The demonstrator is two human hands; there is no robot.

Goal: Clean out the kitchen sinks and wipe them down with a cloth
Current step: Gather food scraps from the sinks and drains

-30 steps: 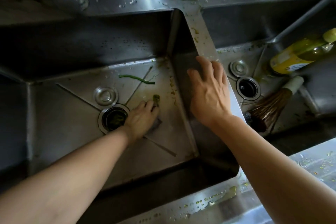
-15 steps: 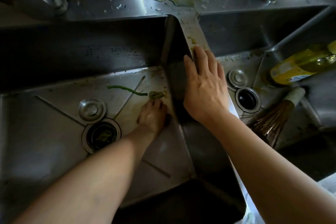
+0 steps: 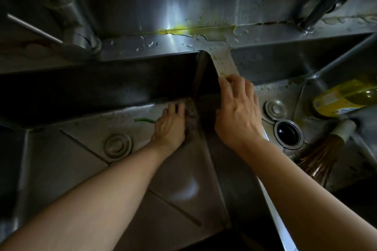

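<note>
Two steel sinks sit side by side: the left sink (image 3: pixel 61 159) and the right sink (image 3: pixel 271 63), split by a narrow divider (image 3: pixel 224 61). My left hand (image 3: pixel 170 126) reaches into the far right corner of the left sink. Its fingertips press against dark food scraps (image 3: pixel 190 108) there, and whether they pinch anything is hidden. A green bean strip (image 3: pixel 143 120) lies just left of that hand. My right hand (image 3: pixel 237 112) rests on the divider, fingers spread and bent over its edge, holding nothing. No cloth is in view.
A round drain plug (image 3: pixel 118 145) lies on the left sink floor. The right sink holds an open drain (image 3: pixel 288 133), a plug (image 3: pixel 275 108), a yellow bottle (image 3: pixel 344 98) and a bristle brush (image 3: pixel 324 153). A yellow spill (image 3: pixel 195 30) streaks the back ledge between two taps.
My left hand has slid from near the drain up into the far right corner, pushing the green scrap along. My right hand has shifted farther back along the divider. The view has moved closer.
</note>
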